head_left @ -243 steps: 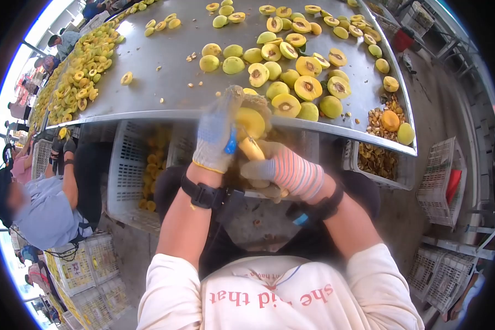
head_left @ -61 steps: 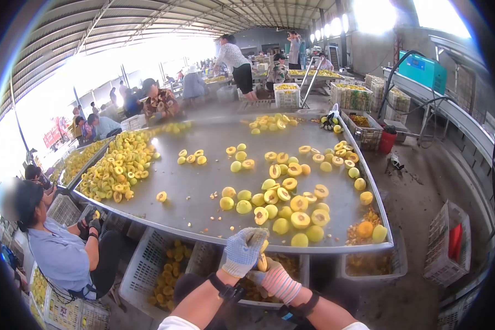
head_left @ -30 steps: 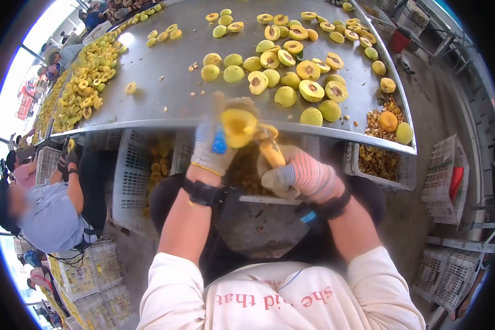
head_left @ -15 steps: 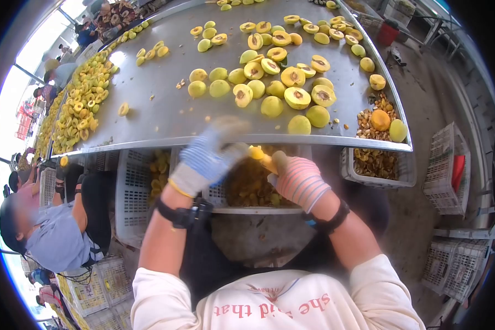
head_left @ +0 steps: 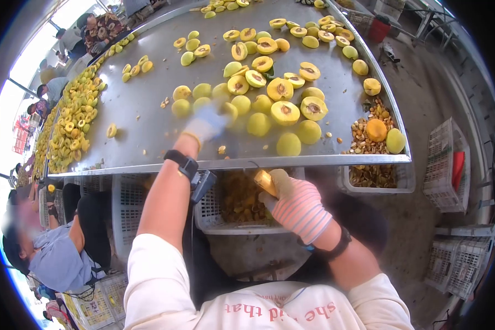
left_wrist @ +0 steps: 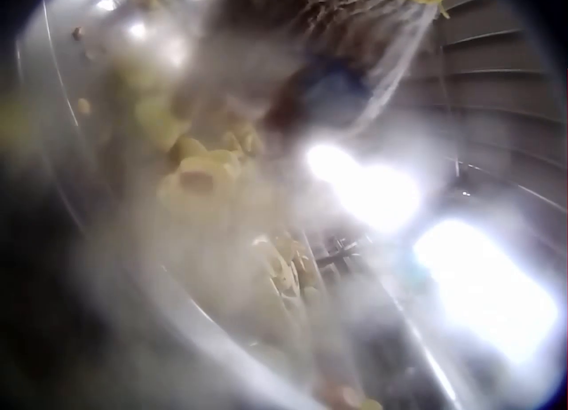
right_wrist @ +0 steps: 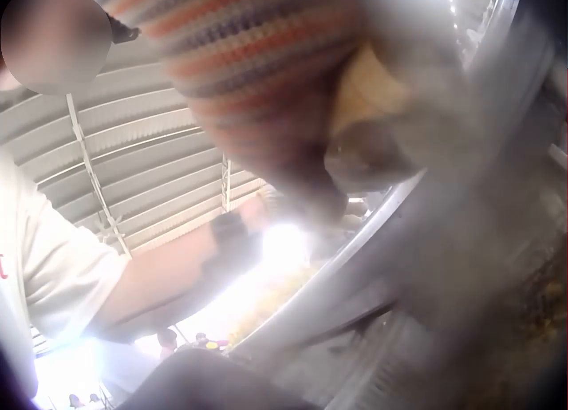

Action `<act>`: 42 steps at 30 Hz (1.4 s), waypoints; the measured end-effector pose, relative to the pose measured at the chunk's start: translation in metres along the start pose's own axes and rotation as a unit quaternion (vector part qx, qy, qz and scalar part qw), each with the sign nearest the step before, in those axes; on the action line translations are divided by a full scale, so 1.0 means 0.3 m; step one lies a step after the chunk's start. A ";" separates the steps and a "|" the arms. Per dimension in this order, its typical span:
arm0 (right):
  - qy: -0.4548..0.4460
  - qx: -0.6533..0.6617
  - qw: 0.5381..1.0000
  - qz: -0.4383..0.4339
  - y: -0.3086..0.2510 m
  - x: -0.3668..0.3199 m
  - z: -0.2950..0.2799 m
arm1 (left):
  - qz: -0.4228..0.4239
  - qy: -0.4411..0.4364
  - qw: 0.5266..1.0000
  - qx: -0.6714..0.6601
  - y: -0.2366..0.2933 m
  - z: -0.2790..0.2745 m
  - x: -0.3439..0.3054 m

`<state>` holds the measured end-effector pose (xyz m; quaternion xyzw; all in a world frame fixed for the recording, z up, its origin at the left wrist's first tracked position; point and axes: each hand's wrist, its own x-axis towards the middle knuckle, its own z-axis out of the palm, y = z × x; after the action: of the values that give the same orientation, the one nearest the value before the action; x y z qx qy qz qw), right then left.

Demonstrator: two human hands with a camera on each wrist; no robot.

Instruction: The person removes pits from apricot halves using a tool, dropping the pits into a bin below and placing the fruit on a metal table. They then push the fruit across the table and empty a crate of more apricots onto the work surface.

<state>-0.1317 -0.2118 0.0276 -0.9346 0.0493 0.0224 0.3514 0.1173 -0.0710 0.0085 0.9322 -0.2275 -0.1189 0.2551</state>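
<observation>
Fruits [head_left: 258, 124] lie on the metal surface [head_left: 148, 113], just beside the blurred left hand [head_left: 207, 122], whose grip I cannot tell; the right hand [head_left: 297, 202] holds a yellow-handled tool [head_left: 265, 182] near the surface's edge.

Three viewpoints, one overhead and two close in.
The head view looks steeply down past the left hand [head_left: 208, 122] and right hand [head_left: 298, 202] onto the surface [head_left: 148, 110], taking in a wide round field. The left wrist view, hazy, looks across fruit [left_wrist: 197, 181] from very near that hand. The right wrist view tilts up toward the roof [right_wrist: 146, 144]; it shares the left forearm [head_left: 165, 201] with the head view.
</observation>
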 end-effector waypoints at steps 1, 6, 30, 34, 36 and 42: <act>0.008 0.009 1.000 -0.002 -0.002 0.002 0.004 | 0.016 -0.012 0.999 0.047 0.036 -0.002 -0.021; 0.047 0.039 0.998 0.006 -0.011 0.022 0.036 | -0.004 -0.028 0.995 -0.097 0.000 0.049 -0.084; -0.115 -0.027 0.993 0.017 -0.292 0.127 0.176 | -0.065 0.168 0.647 -0.741 -0.036 0.030 -0.517; -0.110 -0.055 0.992 -0.038 -0.234 0.144 0.262 | -0.065 0.212 0.707 -0.671 -0.004 -0.002 -0.530; -0.110 -0.062 0.988 -0.087 -0.203 0.151 0.306 | -0.051 0.226 0.729 -0.644 0.000 0.000 -0.537; -0.269 0.400 0.874 0.067 -0.263 0.083 0.158 | -0.004 0.150 0.825 -0.545 0.026 -0.058 -0.582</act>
<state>-0.0987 -0.1235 0.0416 -0.6668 0.0200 0.2743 0.6926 -0.0312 0.0151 0.0457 0.6490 -0.0814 -0.0831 0.7519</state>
